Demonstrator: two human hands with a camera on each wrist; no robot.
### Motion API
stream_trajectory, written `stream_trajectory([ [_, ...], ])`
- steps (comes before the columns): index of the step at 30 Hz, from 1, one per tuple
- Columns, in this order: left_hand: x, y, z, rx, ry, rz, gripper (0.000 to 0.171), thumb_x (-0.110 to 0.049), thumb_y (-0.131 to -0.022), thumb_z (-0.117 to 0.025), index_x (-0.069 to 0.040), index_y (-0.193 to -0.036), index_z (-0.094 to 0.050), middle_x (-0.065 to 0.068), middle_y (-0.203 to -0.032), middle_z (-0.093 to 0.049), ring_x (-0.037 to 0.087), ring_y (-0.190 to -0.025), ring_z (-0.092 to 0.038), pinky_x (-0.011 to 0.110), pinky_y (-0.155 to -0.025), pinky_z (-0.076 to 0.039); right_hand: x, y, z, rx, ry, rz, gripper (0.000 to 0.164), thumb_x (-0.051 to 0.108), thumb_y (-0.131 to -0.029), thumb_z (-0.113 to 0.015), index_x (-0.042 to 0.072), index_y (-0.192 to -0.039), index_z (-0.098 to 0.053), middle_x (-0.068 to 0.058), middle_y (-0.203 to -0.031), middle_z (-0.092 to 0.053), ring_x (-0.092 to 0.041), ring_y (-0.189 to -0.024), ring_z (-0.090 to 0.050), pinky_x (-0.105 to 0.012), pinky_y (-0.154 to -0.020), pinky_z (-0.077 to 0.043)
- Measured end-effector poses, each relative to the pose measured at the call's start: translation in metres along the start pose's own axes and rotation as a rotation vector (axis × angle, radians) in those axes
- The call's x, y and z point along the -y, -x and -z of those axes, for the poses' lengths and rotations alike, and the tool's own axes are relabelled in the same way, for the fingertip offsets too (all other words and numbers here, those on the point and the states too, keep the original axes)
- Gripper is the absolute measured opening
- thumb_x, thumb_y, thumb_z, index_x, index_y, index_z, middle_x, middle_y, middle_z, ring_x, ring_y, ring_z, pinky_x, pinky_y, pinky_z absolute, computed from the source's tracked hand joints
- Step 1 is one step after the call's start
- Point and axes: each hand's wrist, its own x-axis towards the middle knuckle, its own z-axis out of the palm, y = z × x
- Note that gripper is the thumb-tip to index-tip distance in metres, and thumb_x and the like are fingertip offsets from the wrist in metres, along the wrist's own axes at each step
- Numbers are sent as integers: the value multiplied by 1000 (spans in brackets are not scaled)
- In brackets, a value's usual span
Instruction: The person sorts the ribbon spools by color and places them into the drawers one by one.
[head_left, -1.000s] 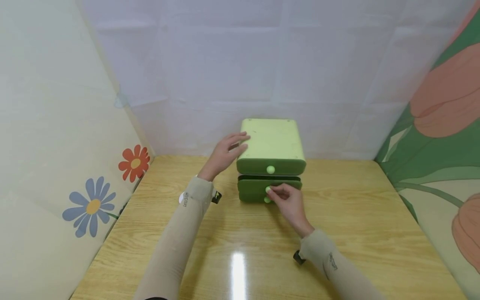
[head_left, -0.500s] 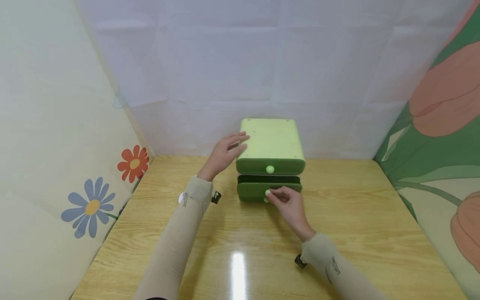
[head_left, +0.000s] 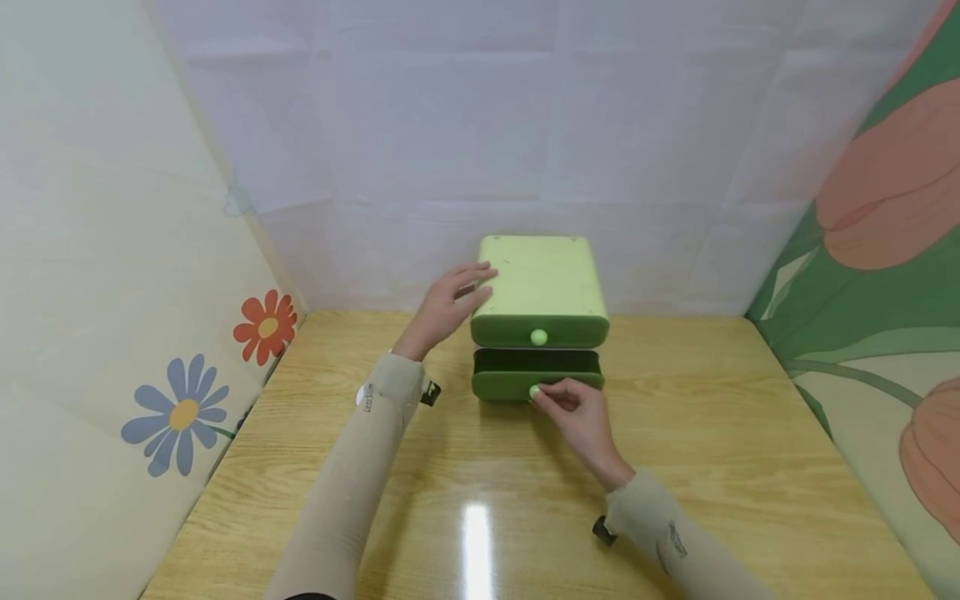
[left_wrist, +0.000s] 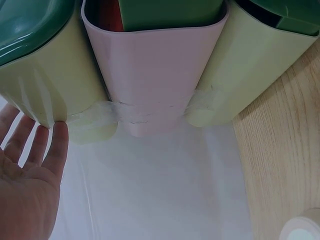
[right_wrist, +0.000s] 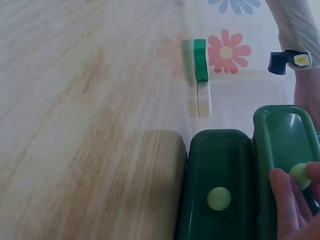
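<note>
A small chest of drawers stands against the back wall; in the head view its light green top [head_left: 538, 271] faces up. My left hand [head_left: 442, 310] rests on its left side, fingers extended over the top edge. The left wrist view shows those fingers touching the yellow-green upper case [left_wrist: 75, 82], beside a pink middle case [left_wrist: 155, 75]. With thumb and fingers, my right hand [head_left: 583, 421] pinches the round knob [head_left: 535, 391] of the dark green middle drawer [head_left: 502, 386], which is partly pulled out. The upper drawer [head_left: 502, 332] is in. In the right wrist view, the bottom drawer [right_wrist: 200, 160] sits beside it.
Wooden table [head_left: 705, 417] extends around the chest. A white sheet [head_left: 450, 125] hangs behind, and flower-printed panels flank both sides. A green and white object [right_wrist: 201, 75] stands by the flowered panel. Clear tape [left_wrist: 145, 112] spans the cases.
My right hand has drawn the middle drawer towards me, so its dark opening is wider and the knob sits lower in view. My left hand stays in place on the chest.
</note>
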Motion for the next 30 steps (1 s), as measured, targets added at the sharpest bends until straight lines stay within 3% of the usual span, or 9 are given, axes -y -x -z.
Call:
stream_trajectory([
  [10, -1, -1, 1, 6, -5, 4, 44, -39, -107, -57, -20, -147, -59, -3, -161, -46, 19, -149, -41, 41, -121, -41, 3, 9, 1, -10, -10, -24, 14, 0, -89, -79, -4, -101, -75, -21, -104, -77, -16, -87, -77, -28, -82, -64],
  [30, 0, 0, -1, 2, 23, -2, 42, -36, -106, -59, -20, -146, -60, -3, -160, -47, 20, -149, -41, 43, -122, -40, 6, 27, 4, 5, 0, -17, 11, 1, -89, -79, -1, -100, -76, -17, -103, -78, -16, -87, -77, -28, -80, -64],
])
